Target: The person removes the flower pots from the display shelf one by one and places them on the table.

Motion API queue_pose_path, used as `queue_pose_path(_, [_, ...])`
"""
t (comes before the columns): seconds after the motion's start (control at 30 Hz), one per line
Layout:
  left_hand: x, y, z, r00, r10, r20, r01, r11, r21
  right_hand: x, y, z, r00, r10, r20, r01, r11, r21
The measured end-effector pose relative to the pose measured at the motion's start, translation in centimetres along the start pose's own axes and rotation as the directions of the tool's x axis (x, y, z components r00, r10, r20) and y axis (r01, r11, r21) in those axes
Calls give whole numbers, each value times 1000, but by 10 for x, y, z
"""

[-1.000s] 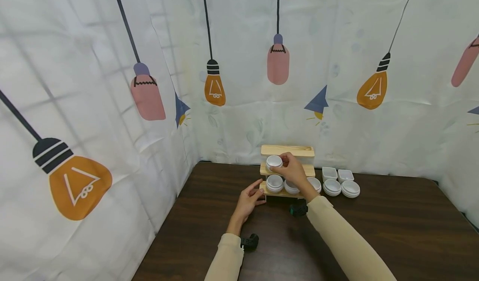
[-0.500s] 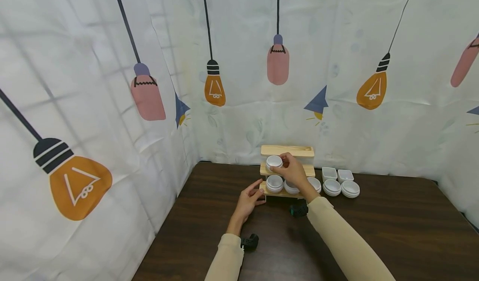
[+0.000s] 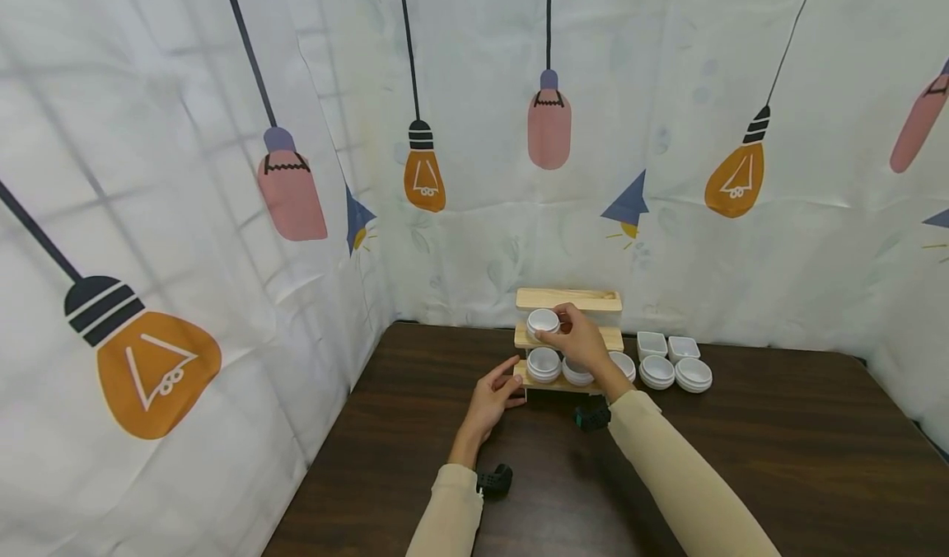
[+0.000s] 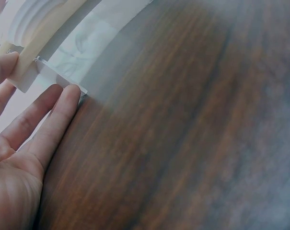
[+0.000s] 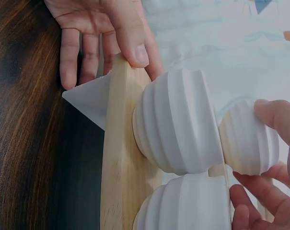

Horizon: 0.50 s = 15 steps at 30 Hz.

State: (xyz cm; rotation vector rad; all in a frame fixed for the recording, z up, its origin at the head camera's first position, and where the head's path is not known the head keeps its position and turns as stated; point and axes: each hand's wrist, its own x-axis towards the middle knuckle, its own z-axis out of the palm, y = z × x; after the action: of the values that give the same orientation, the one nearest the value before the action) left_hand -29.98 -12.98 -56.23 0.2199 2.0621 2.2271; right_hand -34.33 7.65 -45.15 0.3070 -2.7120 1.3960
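Observation:
In the head view, a tiered stand with pale wooden shelves (image 3: pixel 569 299) is at the back of the table. At its left end my left hand (image 3: pixel 489 404) holds the lowest shelf, thumb on the wood and fingers against the clear side panel (image 4: pixel 61 76). On the middle shelf's left end, my right hand (image 3: pixel 582 344) pinches a white ridged bowl (image 3: pixel 543 320) between thumb and fingers. Below it, another white bowl (image 3: pixel 544 364) sits on the lowest shelf, with more to its right, one partly hidden by my right hand. The right wrist view shows the pinched bowl (image 5: pixel 248 139) upright.
Right of the stand, two square white dishes (image 3: pixel 652 344) stand behind round white bowls (image 3: pixel 693 374) on the dark wooden table (image 3: pixel 801 433). A patterned white curtain (image 3: pixel 474 252) hangs close behind the table and along its left side.

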Motion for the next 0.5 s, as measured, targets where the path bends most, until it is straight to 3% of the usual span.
queue_pose_path(0.5, [-1,1,0,1000,-2,-5,2,1000,1,-1,0,-3,1000,-8,4,8,1000,29])
